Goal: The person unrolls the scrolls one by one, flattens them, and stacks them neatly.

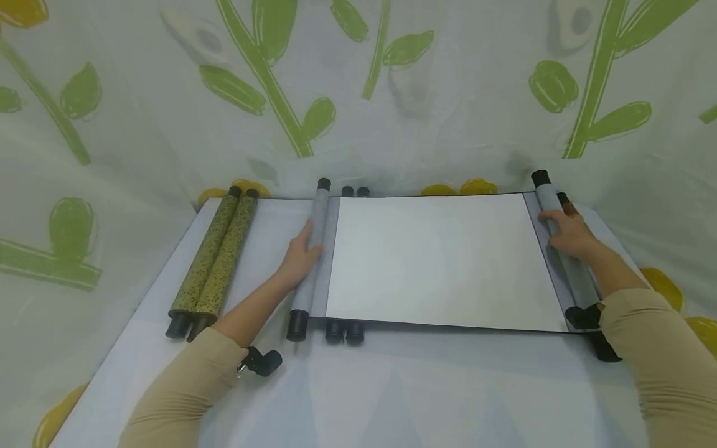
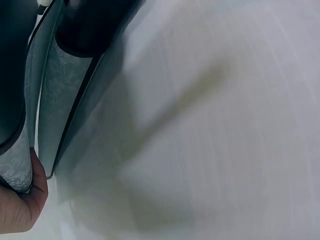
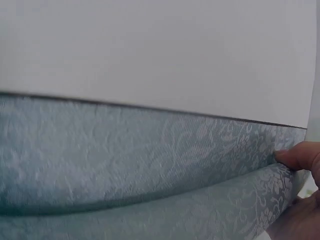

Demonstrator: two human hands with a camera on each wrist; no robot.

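Observation:
A hanging scroll with a blank white panel [image 1: 442, 261] and grey-blue patterned borders lies partly unrolled across the table. My left hand [image 1: 298, 260] grips its left roll [image 1: 304, 292], which has black end knobs. On the other side, my right hand [image 1: 570, 236] grips the right roll [image 1: 574, 274] near its middle, thumb toward the panel. In the right wrist view, the thumb [image 3: 297, 155] presses the floral brocade [image 3: 210, 150] where it curves into the roll. The left wrist view shows fingers [image 2: 37, 192] curled at the roll's edge.
Two olive speckled rolled scrolls [image 1: 224, 261] lie side by side at the table's left. Black knobs [image 1: 344, 333] of two more rolls stick out beneath the open scroll. Another dark-ended roll [image 1: 605, 348] lies under the right roll. A leaf-printed white curtain [image 1: 448, 124] hangs behind.

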